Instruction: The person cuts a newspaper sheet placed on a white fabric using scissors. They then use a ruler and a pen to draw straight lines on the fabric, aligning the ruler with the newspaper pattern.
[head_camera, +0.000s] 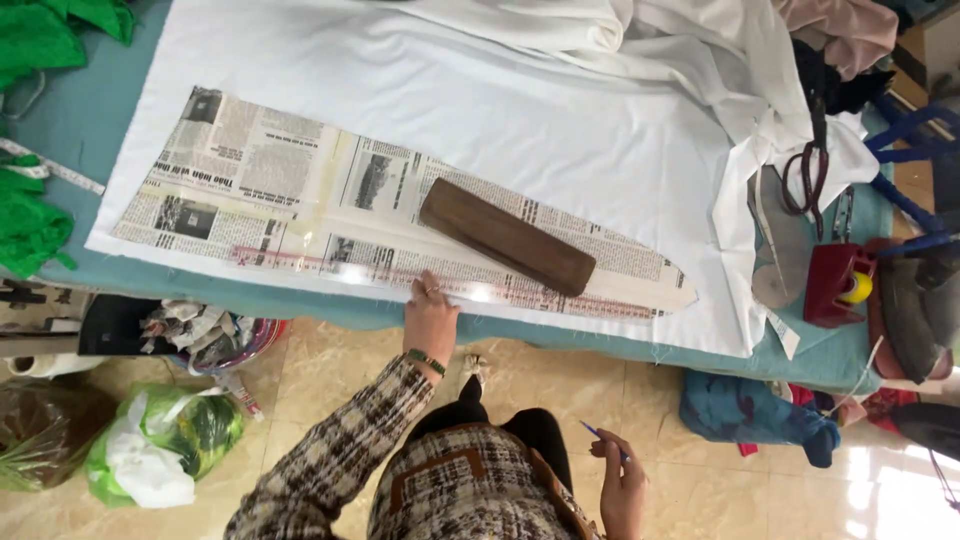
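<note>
Low in the frame, right of centre, the right hand (622, 480) grips a blue pencil (600, 437) over the tiled floor. Above it, the left hand (430, 315) lies flat, fingers spread, on a clear ruler (340, 268) along the near desk (70, 120) edge. The ruler rests on a newspaper pattern (260, 170) spread over white fabric (560, 110). A dark wooden block (506, 236) sits on the paper at centre.

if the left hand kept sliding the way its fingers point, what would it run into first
Probably the dark wooden block: the left hand rests on the clear ruler, fingers pointing across the newspaper pattern toward it.
</note>
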